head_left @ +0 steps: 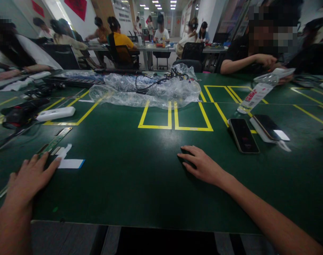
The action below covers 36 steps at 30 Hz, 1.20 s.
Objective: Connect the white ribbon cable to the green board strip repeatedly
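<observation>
My left hand [31, 177] lies with its fingers spread over a long, narrow green circuit board [59, 139] at the left of the table. A white flat ribbon cable [71, 163] with a blue end comes off the board beside my thumb. Part of the board is hidden under the hand. My right hand [200, 163] rests on the green tabletop [129, 177] right of the middle, fingers stretched out and a little apart, holding nothing. The phone [243, 136] lies beyond it to the right.
Crumpled clear plastic wrap [150, 94] with black cables lies across the back. A white handheld device [56, 113] is at the left. A second phone [270, 127] and a tilted plastic bottle [257, 95] are at the right. Yellow tape [193, 129] marks the table. A person [246, 60] sits opposite.
</observation>
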Available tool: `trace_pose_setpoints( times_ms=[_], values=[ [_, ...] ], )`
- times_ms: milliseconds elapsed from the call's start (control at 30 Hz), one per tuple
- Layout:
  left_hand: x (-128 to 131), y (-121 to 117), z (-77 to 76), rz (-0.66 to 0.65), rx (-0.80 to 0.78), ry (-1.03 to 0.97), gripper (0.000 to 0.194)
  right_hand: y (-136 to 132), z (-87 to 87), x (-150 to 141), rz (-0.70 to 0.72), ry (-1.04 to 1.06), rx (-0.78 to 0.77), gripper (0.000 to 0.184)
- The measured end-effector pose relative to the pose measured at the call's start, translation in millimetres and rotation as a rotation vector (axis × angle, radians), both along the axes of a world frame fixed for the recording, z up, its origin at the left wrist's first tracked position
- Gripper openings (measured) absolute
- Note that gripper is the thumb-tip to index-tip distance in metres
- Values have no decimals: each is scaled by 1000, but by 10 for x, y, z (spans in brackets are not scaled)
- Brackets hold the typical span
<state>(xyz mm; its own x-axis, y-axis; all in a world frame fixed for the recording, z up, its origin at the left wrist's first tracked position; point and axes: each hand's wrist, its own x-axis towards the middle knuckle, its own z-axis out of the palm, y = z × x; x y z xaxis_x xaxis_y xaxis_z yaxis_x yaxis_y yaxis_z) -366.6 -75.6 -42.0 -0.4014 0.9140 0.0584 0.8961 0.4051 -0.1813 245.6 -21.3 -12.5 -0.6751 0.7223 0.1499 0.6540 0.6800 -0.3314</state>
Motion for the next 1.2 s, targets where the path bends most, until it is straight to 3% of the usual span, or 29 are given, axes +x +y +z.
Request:
trace_pose_setpoints(
  times_ms=[100,233,467,733,967,1200],
  values=[
    [45,-28,-23,103,31,-108,90,-2,0,-12,-4,-5,-4,42],
    [44,-37,-59,77,75,-101,91,-5,5,-14,-8,-7,-11,42],
    [335,-63,64,-128,132,-113,61,3,-12,-4,-6,1,-3,43],
    [866,41,91,-379,78,-167,54,2,-17,-12,-13,24,-3,43],
    [1543,279,102,-649,-20,-192,61,4,-15,-15,-10,6,-3,43],
    [2543,552,228,-946,-119,-222,56,-2,-15,-9,-6,13,3,42]
  ],
)
